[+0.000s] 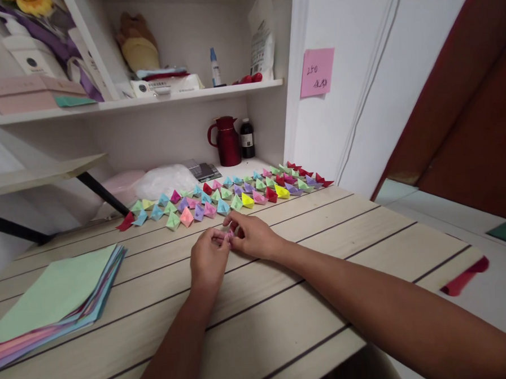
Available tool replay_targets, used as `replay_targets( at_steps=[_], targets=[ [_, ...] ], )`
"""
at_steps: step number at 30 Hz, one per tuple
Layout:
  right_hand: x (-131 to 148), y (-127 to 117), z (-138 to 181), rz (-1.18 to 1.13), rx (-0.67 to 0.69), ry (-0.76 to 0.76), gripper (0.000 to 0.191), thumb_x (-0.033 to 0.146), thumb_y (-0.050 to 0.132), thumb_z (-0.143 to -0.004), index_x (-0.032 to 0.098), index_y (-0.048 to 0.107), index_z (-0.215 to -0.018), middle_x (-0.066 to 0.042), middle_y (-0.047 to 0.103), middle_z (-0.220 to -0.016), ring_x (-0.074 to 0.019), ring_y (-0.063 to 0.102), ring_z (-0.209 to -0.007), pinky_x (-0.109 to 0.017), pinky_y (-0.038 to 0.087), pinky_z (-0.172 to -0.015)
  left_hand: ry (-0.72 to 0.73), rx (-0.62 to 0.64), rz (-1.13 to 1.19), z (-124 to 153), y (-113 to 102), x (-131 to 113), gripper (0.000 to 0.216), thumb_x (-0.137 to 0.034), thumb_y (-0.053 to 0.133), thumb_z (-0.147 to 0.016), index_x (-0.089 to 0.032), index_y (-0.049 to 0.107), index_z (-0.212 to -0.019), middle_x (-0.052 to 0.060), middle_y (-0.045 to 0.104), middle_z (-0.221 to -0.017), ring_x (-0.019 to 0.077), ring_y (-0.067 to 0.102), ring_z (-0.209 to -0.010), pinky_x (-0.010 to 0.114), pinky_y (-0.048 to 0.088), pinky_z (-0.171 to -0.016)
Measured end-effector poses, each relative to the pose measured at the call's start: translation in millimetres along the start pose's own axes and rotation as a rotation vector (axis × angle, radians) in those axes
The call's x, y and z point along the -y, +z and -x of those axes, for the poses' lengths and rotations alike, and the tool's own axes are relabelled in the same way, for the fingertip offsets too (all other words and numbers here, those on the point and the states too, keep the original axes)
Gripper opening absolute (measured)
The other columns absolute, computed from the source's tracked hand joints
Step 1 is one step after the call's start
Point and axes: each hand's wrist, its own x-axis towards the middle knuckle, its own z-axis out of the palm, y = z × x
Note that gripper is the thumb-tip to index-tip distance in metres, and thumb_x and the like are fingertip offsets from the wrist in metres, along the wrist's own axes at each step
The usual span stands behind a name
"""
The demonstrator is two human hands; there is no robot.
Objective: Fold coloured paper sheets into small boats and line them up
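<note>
My left hand [208,258] and my right hand [253,235] meet over the middle of the striped wooden table [285,323]. Between their fingertips is a small folded piece of pink paper [230,234], mostly covered by the fingers. Both hands pinch it. Just beyond them stand rows of small folded paper boats in many colours; a yellow boat [247,200], a light blue boat [223,207] and an orange boat [186,217] are among the closest. At the left lies a stack of coloured paper [67,284] with a pale green sheet on top.
Behind the boats, a red jug [227,141] and a dark bottle [247,139] stand in the white shelf unit. A clear plastic bag [165,181] lies at the back left, near a small raised stand [44,173] with black legs. A pink note [317,72] sticks to the wall.
</note>
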Motion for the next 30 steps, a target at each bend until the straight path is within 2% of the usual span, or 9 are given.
replay_targets(
  at_steps=[5, 13, 21, 30],
  targets=[
    [1.9, 0.6, -1.2, 0.036, -0.012, -0.012, 0.029, 0.021, 0.059, -0.076, 0.022, 0.055, -0.104, 0.000, 0.065, -0.090, -0.0151, 0.056, -0.074, -0.024, 0.036, -0.064, 0.013, 0.005, 0.000, 0.5, -0.3, -2.2, 0.007, -0.027, 0.060, -0.075, -0.022, 0.061, -0.072, -0.002, 0.066, -0.069, 0.0136, 0.059, -0.062, 0.023, 0.042, -0.061],
    [-1.2, 3.1, -2.0, 0.083, -0.029, 0.003, 0.033, 0.012, 0.058, -0.073, 0.024, 0.056, -0.104, 0.000, 0.066, -0.090, -0.0166, 0.058, -0.079, -0.024, 0.033, -0.063, 0.022, 0.013, 0.000, -0.2, 1.2, 0.7, 0.007, -0.028, 0.060, -0.075, -0.022, 0.060, -0.071, -0.002, 0.065, -0.067, 0.0142, 0.059, -0.063, 0.023, 0.041, -0.060],
    [-3.4, 1.2, -3.7, 0.106, -0.025, -0.022, 0.021, 0.014, 0.058, -0.072, 0.023, 0.057, -0.091, 0.002, 0.062, -0.082, -0.0143, 0.053, -0.072, -0.022, 0.029, -0.059, 0.047, 0.070, 0.012, 0.0, 1.2, 0.2, 0.009, -0.029, 0.059, -0.076, -0.023, 0.058, -0.070, -0.003, 0.062, -0.064, 0.0140, 0.058, -0.060, 0.023, 0.041, -0.056],
    [-5.8, -4.8, -5.5, 0.137, 0.042, -0.067, 0.015, 0.010, 0.058, -0.071, 0.022, 0.061, -0.080, 0.001, 0.062, -0.083, -0.0146, 0.054, -0.077, -0.022, 0.031, -0.063, 0.076, 0.109, -0.006, -0.4, 3.6, 3.9, 0.003, -0.022, 0.058, -0.075, -0.022, 0.056, -0.073, -0.001, 0.064, -0.075, 0.0128, 0.057, -0.061, 0.023, 0.042, -0.058]
  ],
)
